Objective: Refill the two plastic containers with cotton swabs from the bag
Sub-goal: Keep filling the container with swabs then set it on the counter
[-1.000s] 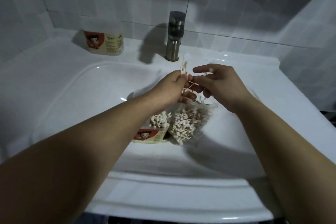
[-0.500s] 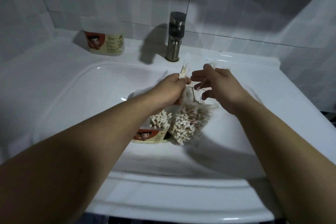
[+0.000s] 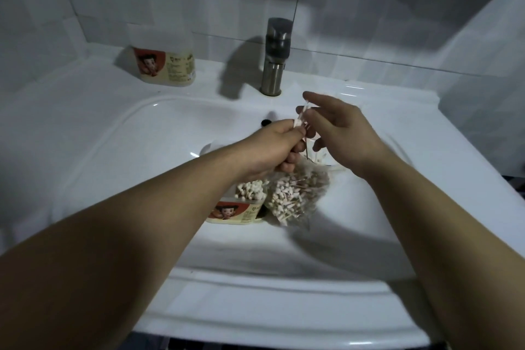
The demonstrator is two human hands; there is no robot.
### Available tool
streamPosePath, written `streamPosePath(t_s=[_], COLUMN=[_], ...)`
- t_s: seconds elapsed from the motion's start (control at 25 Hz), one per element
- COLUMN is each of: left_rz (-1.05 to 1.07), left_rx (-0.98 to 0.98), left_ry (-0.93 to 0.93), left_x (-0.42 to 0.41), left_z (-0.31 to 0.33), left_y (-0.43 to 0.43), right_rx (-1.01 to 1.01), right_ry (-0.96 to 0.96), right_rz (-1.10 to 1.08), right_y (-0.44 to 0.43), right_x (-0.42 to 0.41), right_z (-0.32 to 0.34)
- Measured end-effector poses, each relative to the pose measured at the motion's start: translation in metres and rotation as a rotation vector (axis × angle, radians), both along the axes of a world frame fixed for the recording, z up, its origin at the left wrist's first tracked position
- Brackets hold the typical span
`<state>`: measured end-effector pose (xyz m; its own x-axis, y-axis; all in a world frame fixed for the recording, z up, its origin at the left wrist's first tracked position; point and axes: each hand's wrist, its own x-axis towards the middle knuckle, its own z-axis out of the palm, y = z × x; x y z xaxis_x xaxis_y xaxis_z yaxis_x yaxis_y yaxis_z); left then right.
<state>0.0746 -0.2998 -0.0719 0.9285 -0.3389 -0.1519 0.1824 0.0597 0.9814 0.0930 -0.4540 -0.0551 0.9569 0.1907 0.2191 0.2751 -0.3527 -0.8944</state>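
Several cotton swabs (image 3: 298, 123) sit pinched in the left hand (image 3: 272, 148); the right hand (image 3: 341, 133) pinches another. Next, probably, lowering them into the near container (image 3: 238, 214).

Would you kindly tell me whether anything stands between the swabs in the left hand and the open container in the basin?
Nothing visible does. The left hand grips the cotton swabs above the container, whose open top is already part filled; the bag lies beside it, to its right.

Left forearm (image 3: 170, 207) hides part of the near container (image 3: 235, 214); its label print is unreadable
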Motion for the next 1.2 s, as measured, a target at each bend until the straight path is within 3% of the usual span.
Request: streamPosePath(t_s=[0.16,0.36,0.48,0.6,0.72,0.84,1.2], left_rz=[-0.003,-0.019,0.046,0.152,0.158,0.146,0.093], left_rx=[0.022,0.107,0.181,0.312,0.334,0.326,0.288], left_ry=[-0.011,-0.072,-0.081,-0.124,-0.103,-0.093,-0.076], left_x=[-0.003,-0.001,0.001,0.004,0.005,0.004,-0.001], left_z=[0.001,0.001,0.003,0.002,0.000,0.001,0.002], left_y=[-0.001,0.005,0.005,0.008,0.010,0.009,0.006], right_rx=[-0.122,-0.124,-0.201,-0.536,-0.843,-1.021,-1.047], right_ry=[-0.043,0.096,0.069,0.005,0.033,0.059,0.026], right_rz=[0.002,0.155,0.020,-0.157,-0.005,0.156,0.174], right_y=[-0.001,-0.001,-0.006,-0.016,-0.011,0.001,0.000], right_x=[0.000,-0.005,0.001,0.007,0.000,-0.009,-0.004], right_z=[0.000,0.002,0.000,-0.003,-0.003,-0.002,-0.007])
